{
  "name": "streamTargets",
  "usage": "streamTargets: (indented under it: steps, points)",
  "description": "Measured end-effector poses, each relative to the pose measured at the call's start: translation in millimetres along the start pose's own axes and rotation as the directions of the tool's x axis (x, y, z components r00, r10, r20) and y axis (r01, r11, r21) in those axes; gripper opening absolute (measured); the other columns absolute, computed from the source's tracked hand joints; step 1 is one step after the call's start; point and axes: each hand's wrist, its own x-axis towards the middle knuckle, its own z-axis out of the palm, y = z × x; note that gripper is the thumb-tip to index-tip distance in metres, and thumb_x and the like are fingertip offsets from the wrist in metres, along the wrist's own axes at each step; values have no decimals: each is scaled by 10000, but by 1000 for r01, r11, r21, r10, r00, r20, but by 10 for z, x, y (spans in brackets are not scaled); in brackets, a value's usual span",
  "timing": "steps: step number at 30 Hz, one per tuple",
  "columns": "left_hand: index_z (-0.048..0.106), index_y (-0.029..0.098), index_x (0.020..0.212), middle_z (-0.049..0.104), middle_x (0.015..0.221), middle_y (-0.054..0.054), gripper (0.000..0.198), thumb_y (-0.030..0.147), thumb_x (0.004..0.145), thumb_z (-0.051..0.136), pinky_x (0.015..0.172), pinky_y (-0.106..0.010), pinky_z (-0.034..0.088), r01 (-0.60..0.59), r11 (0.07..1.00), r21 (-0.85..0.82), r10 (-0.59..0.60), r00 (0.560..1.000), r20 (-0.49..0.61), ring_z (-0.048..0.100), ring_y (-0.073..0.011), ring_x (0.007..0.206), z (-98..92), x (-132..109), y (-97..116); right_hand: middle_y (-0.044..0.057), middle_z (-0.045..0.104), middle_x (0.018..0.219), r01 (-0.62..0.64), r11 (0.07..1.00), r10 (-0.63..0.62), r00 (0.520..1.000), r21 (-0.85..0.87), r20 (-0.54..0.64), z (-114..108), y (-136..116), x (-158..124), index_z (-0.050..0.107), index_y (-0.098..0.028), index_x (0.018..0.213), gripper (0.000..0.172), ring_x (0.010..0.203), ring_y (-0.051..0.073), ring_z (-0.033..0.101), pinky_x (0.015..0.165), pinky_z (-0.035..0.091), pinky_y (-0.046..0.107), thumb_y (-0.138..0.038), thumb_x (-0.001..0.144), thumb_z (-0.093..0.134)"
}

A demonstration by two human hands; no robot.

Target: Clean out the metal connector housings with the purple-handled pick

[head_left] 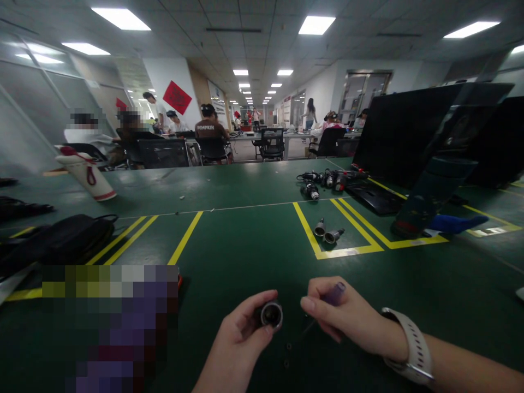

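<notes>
My left hand (241, 330) is closed around a metal sleeve (272, 315), thumb below and fingers above. Its round open end faces me, and the inside looks dark. To the right, my right hand (341, 305) grips a screwdriver (336, 293) with a see-through purple handle. The thin shaft slants down and left from the fingers, its tip blurred against the dark table and apart from the sleeve. Two small ring-like pieces, perhaps nuts (289, 346), lie on the green table (245, 245) between and below my hands.
Two metal fittings (333, 236) lie inside a yellow-taped box ahead. Behind them are black-and-metal parts (313, 191), a dark bottle (434, 196) and monitors (413, 125). A black bag (61, 240) and white cup (88, 174) stand left. Several people sit at far desks.
</notes>
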Motion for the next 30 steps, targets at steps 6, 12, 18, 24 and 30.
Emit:
streamTargets:
  steps: [6, 12, 18, 24, 30]
  points:
    - [725, 226, 1011, 762, 1001, -46, 343, 182, 671, 725, 883, -331, 501, -43, 998, 35, 42, 998, 38, 665, -245, 983, -44, 26, -88, -82, 395, 414, 8, 992, -3, 999, -129, 34, 38, 32, 2, 431, -194, 581, 475, 347, 60, 350, 366, 247, 190, -578, 857, 486]
    - [732, 232, 994, 765, 993, -40, 337, 168, 663, 722, 865, -319, 509, -26, 999, 23, 25, 999, 40, 670, -235, 966, -25, 7, -49, -91, 376, 410, 12, 985, -3, 998, -172, 55, 77, 23, -14, 416, -200, 586, 466, 342, 58, 332, 360, 241, 186, -565, 871, 458]
    - [741, 209, 960, 772, 941, -52, 328, 151, 638, 728, 860, -359, 513, 21, 1000, -7, -21, 1000, 5, 678, -251, 933, 45, -49, 44, -97, 396, 388, -103, 991, 102, 995, -88, -16, 111, 41, 35, 444, -190, 581, 442, 326, 49, 345, 347, 229, 170, -544, 826, 545]
    - [740, 212, 973, 765, 939, -64, 370, 167, 606, 754, 849, -414, 529, 23, 1000, -18, -21, 998, 55, 673, -275, 925, 33, -36, -36, -104, 384, 391, -177, 984, 178, 977, 22, -119, 83, 162, 117, 446, -192, 603, 414, 300, 49, 365, 321, 193, 166, -509, 864, 498]
    - [735, 207, 977, 752, 990, -68, 328, 220, 649, 745, 811, -382, 555, -21, 998, -67, 19, 1000, -25, 666, -278, 955, 46, -34, -25, -106, 406, 425, -111, 993, 114, 985, 35, -132, 18, 89, 73, 473, -189, 657, 364, 352, 54, 351, 373, 246, 175, -496, 822, 579]
